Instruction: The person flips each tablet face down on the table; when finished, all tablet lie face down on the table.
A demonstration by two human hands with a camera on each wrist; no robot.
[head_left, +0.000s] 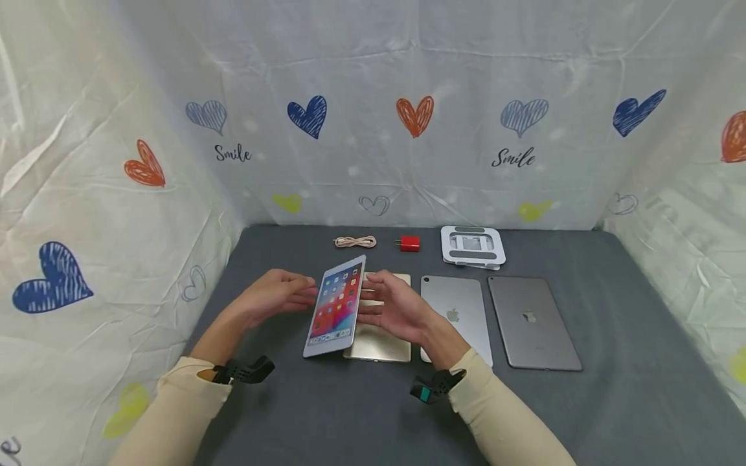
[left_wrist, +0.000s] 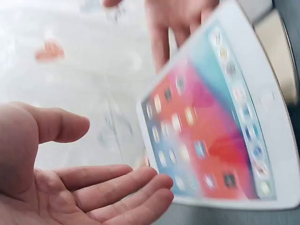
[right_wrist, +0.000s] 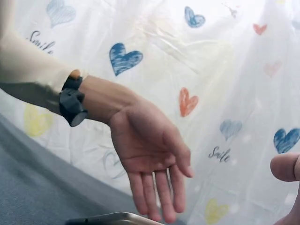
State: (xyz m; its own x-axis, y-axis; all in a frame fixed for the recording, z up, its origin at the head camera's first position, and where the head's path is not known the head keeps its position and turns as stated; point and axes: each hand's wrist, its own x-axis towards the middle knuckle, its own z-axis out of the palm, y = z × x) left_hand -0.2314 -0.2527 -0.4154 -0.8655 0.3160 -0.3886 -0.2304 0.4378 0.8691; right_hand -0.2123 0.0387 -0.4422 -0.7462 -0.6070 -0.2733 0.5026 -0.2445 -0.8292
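A white-framed tablet (head_left: 335,304) with its screen lit and app icons showing is tilted up on its side between my two hands. To its left is my left hand (head_left: 276,294), palm turned inward and fingers straight, the fingertips right at the tablet's edge in the left wrist view. My right hand (head_left: 402,310) is on the other side, fingers extended toward the tablet's raised right edge and not curled round it. Beneath that hand a gold tablet (head_left: 381,346) lies on the table, partly covered. Only a thin edge of the lit tablet (right_wrist: 105,218) shows in the right wrist view.
Right of the gold tablet lie a silver tablet (head_left: 454,294) and a dark grey tablet (head_left: 533,330), backs up. Along the back are a bundled cable (head_left: 355,241), a red charger plug (head_left: 410,243) and a folded white stand (head_left: 473,246). A heart-printed curtain (head_left: 350,162) encloses the table.
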